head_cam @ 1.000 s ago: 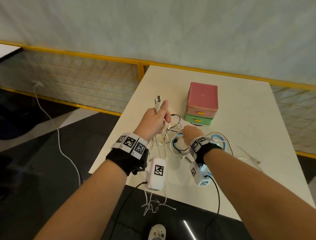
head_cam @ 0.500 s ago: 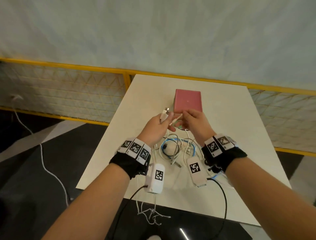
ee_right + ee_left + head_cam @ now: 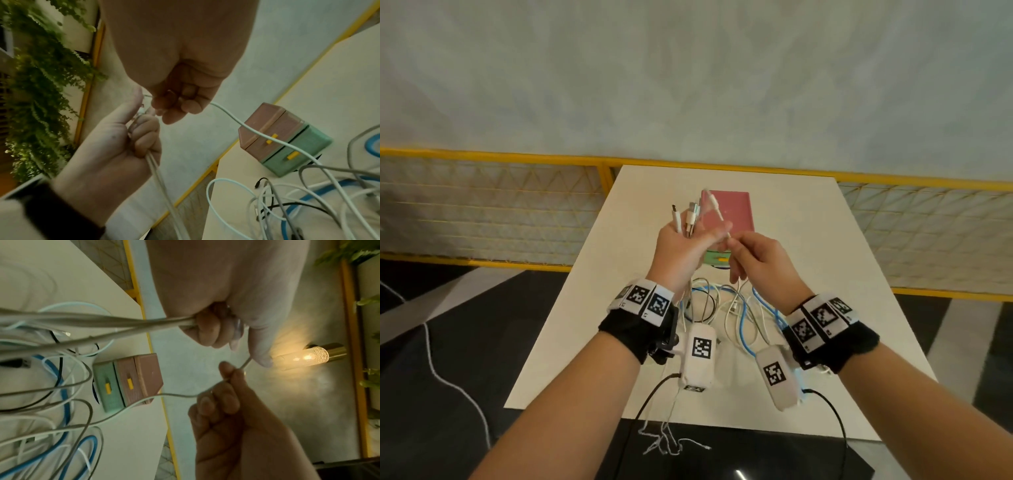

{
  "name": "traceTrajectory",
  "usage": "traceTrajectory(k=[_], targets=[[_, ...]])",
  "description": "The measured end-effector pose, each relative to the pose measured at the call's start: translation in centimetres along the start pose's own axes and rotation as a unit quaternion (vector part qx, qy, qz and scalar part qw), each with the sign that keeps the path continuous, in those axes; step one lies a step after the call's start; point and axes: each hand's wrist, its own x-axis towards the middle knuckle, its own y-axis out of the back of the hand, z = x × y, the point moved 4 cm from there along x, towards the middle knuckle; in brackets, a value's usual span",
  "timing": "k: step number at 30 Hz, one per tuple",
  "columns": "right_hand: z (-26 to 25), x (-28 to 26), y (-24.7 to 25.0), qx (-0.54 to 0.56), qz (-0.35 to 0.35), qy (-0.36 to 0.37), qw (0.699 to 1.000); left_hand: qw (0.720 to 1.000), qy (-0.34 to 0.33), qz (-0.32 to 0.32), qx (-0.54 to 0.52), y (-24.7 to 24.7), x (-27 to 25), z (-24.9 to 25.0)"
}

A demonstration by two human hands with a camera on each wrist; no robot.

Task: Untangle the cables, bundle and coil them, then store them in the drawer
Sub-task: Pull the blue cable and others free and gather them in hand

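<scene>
My left hand [image 3: 690, 241] is raised above the table and grips a bundle of white cables [image 3: 123, 322], whose plug ends [image 3: 688, 216] stick up out of the fist. Just to its right, my right hand [image 3: 739, 255] pinches one thin white cable [image 3: 717, 210] beside the left thumb; that cable's plug points up in front of the drawer box. In the right wrist view the same cable [image 3: 242, 123] runs down to the tangle. The tangle of white, blue and black cables [image 3: 726, 308] lies on the table below both hands. The small drawer box [image 3: 734, 214] has a pink top and a green lower drawer [image 3: 296, 155], both closed.
The white table [image 3: 825, 240] ends close behind the drawer box at a yellow-framed mesh rail [image 3: 517, 205]. A lit wall lamp [image 3: 304, 356] and hanging plants [image 3: 41, 81] are beyond. Thin strands [image 3: 671, 442] dangle off the table's near edge.
My right hand left the tangle on the table, rose with a white cable end and brought it up against my left hand. My left hand also lifted higher and now holds more plug ends.
</scene>
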Motion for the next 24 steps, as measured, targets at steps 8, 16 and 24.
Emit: traceTrajectory(k=[8,16,24], targets=[[-0.2,-1.4,-1.2,-0.021,-0.044,0.013,0.999,0.995,-0.019,-0.015,0.096,-0.9,0.2,0.1],[-0.3,-0.7,-0.2,-0.13,-0.087,0.028,0.987,0.992,-0.075,-0.013,0.102,-0.5,1.0,2.7],[4.2,-0.9,-0.2,0.016,-0.211,-0.149,0.966,0.992,-0.117,-0.008,-0.041,0.1,1.6,7.9]])
